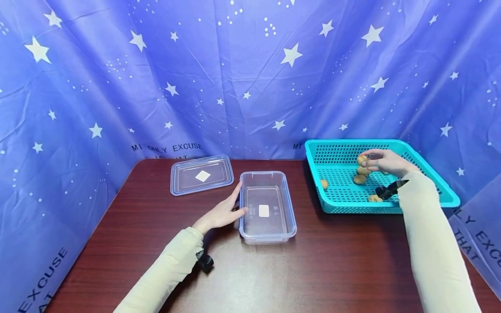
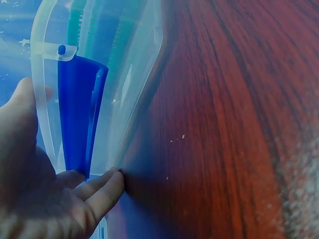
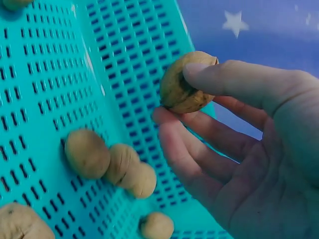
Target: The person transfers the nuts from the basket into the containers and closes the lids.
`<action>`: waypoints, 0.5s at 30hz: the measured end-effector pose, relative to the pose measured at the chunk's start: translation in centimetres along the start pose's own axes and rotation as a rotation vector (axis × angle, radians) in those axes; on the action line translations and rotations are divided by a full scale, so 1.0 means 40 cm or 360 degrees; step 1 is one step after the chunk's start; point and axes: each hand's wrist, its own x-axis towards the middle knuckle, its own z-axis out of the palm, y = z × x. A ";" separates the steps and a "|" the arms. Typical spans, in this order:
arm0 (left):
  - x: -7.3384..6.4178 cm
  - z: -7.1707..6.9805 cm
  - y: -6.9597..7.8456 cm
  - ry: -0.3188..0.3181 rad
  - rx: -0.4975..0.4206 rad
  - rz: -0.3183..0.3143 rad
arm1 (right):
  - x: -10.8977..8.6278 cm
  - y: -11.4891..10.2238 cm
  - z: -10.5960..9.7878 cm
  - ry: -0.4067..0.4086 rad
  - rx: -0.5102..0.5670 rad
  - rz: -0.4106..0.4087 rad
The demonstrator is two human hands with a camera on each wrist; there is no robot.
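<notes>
My left hand holds the left side of a clear plastic food container. Its thumb hooks over the rim while the other fingers lie along the outer wall by a blue clip. Over a turquoise basket, my right hand pinches a walnut between thumb and fingertips, lifted above the basket's floor. Below it several more walnuts lie in the basket, some touching one another. The container holds no walnuts.
A clear lid with a white label lies flat at the back left, beside the container. All of this stands on a dark red wood-grain table. Blue star-printed cloth hangs behind and at both sides.
</notes>
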 end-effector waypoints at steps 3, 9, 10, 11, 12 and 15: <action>0.000 0.000 0.004 0.0008 0.0001 0.0008 | -0.004 -0.037 0.010 0.0033 -0.0152 -0.0027; 0.004 0.005 -0.003 0.0046 0.0116 0.0045 | -0.011 -0.107 0.044 0.0036 -0.0301 -0.0171; 0.004 0.006 -0.006 0.0060 0.0139 0.0056 | -0.012 -0.118 0.051 0.0025 -0.0295 -0.0196; 0.005 0.008 -0.008 0.0075 0.0161 0.0069 | -0.012 -0.129 0.059 0.0017 -0.0300 -0.0217; 0.005 0.009 -0.011 0.0088 0.0179 0.0077 | -0.013 -0.141 0.067 0.0007 -0.0302 -0.0241; 0.004 0.014 -0.016 0.0120 0.0205 0.0050 | -0.014 -0.174 0.094 -0.0002 -0.0304 -0.0272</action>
